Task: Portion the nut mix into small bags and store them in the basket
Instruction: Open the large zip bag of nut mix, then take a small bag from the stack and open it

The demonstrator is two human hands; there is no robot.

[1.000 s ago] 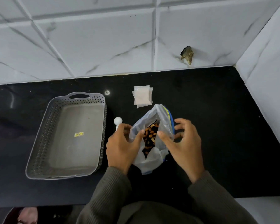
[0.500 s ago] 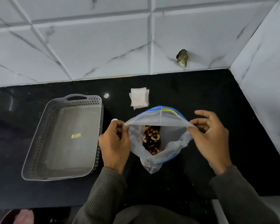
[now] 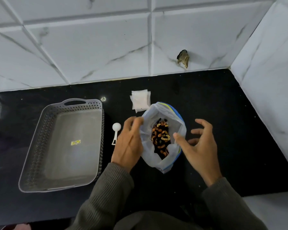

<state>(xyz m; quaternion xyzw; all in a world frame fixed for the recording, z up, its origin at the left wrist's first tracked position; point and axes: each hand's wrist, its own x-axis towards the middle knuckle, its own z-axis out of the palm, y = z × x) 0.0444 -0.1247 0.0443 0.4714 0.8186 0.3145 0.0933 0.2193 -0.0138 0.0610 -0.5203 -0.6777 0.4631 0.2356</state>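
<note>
A clear zip bag (image 3: 163, 113) with a blue seal stands open on the black counter, holding mixed nuts (image 3: 161, 138). My left hand (image 3: 128, 143) pinches the bag's left rim. My right hand (image 3: 199, 146) hovers at the bag's right side, fingers spread, its thumb touching the rim. A small stack of empty little bags (image 3: 140, 100) lies just behind the nut bag. A white measuring scoop (image 3: 115, 131) lies left of my left hand. The grey perforated basket (image 3: 40, 146) sits empty at the left.
White marble-look tiles form the back wall and the right side wall (image 3: 269, 80). A hole with debris (image 3: 183, 58) marks the back wall. The black counter (image 3: 231, 122) extends right of the bag to the corner.
The bag's mouth, stretched wide half a second ago, has relaxed into a rounder opening. My right hand has let go of the rim and spread its fingers. The scoop shows again.
</note>
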